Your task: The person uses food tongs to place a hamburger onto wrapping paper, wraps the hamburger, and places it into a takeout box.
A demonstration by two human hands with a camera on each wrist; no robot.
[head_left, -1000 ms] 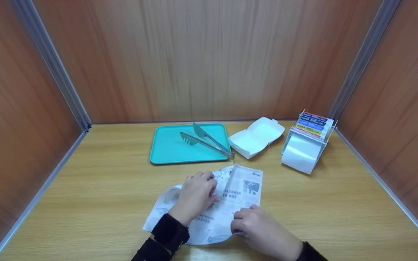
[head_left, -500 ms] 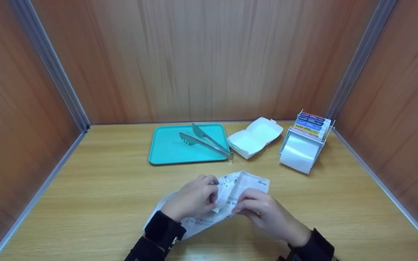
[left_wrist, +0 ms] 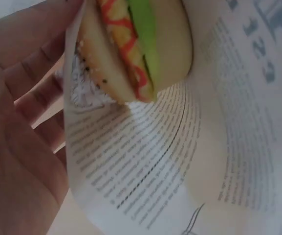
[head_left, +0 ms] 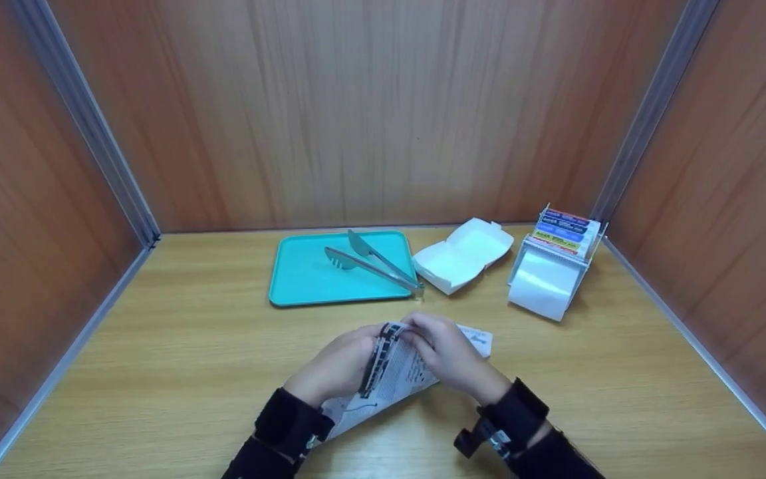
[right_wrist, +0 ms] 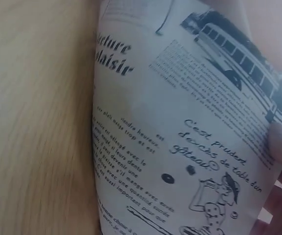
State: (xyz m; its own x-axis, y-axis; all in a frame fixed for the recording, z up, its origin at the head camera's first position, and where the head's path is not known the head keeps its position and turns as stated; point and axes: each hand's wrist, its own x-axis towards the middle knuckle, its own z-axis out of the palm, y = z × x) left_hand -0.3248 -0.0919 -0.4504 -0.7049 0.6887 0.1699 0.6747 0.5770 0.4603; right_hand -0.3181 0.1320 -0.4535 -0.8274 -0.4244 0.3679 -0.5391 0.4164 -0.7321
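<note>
As the left hand (head_left: 338, 365) grips paper (head_left: 397, 374), the right hand (head_left: 448, 354) pinches it.

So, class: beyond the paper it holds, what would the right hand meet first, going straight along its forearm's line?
Past the paper, the right hand would probably meet the tongs, at their near end by the tray, though depth is unclear.

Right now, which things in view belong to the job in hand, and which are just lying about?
In the job: paper, burger, left hand, right hand.
Apparently just lying about, untouched: tray, tongs, open box, dispenser.
</note>
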